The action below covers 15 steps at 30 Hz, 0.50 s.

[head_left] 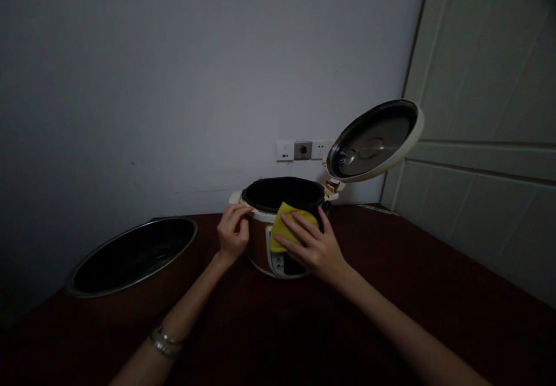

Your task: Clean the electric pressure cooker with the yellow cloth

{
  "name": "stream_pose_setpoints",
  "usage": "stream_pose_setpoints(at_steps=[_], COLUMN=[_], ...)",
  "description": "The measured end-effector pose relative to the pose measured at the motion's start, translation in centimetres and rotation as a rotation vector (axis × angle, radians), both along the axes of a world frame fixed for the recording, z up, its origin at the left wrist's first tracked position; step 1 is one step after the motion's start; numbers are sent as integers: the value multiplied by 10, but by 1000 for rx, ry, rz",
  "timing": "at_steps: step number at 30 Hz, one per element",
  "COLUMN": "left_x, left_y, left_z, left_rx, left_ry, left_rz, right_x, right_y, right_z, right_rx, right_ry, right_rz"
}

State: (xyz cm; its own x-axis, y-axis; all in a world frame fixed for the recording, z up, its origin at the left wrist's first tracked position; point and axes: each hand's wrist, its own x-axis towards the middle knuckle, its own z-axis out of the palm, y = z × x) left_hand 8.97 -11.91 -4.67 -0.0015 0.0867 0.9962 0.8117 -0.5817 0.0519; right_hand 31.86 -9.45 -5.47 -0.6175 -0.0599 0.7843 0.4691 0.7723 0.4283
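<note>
A rice cooker point(260, 241) with an orange-brown body and white rim stands on the dark red table, its lid point(373, 140) swung up and open to the right. The black inner pot point(282, 192) shows inside. My right hand point(310, 244) presses a yellow cloth point(282, 227) flat against the cooker's front, fingers stretched over it. My left hand point(233, 232) holds the cooker's left rim with curled fingers; a bracelet point(165, 339) is on that wrist.
A large metal basin point(130, 261) sits on the table point(434, 293) to the left. Wall sockets point(304, 150) are behind the cooker. A white door point(486, 131) stands at the right, near the table's far right corner.
</note>
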Motion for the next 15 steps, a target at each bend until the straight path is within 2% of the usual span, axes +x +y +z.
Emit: stream_pose_setpoints(at_steps=[3, 6, 10, 15], left_x=[1, 4, 10, 12], left_y=[-1, -1, -4, -9], left_z=[0, -1, -4, -4], left_rx=[17, 27, 2, -55], left_ry=[34, 69, 102, 122], left_rz=[-27, -65, -124, -100], right_x=[16, 18, -1, -29], right_y=[5, 7, 0, -11], right_z=[-7, -16, -20, -25], right_rx=[-7, 16, 44, 55], right_ry=[57, 94, 72, -60], right_rz=[-16, 0, 10, 35])
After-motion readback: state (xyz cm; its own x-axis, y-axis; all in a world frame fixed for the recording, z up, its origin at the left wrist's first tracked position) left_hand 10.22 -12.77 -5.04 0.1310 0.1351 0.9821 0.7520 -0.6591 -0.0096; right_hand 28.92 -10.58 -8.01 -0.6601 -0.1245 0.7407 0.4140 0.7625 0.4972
